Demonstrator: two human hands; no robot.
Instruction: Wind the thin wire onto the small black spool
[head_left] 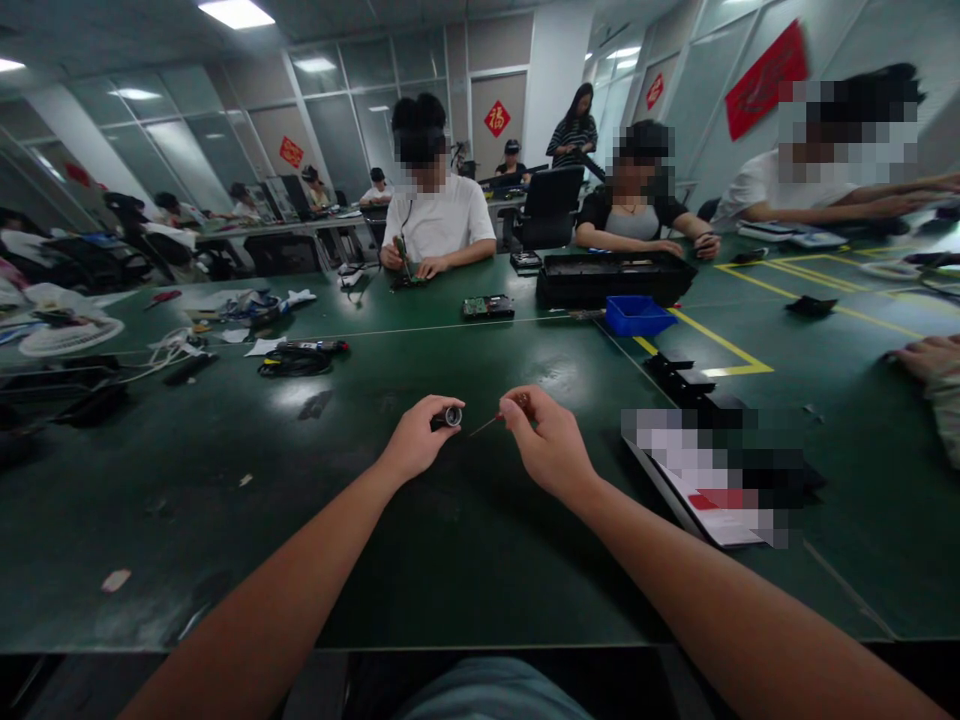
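Note:
My left hand [412,436] is closed around a short black cylinder [448,417]. Its round end, which has a silvery ring, points toward my right hand; the cylinder could be a small flashlight, but I cannot tell for sure. Pinched in the fingers of my right hand [546,440] is a thin tool with a slender metal shaft [484,426] and a reddish-brown handle, perhaps a small screwdriver. The shaft's tip sits just right of the cylinder's end, apart from it. Both hands are above the green tabletop [450,560], and my fingers partly hide both things.
To the right lie a white box-like item [697,480] and black plastic parts [679,378]. Farther off are a blue bin [640,315], a long black tray [615,277] and a circuit-board device [488,306]. A coiled black cable [300,358] lies left. Co-workers sit across the table.

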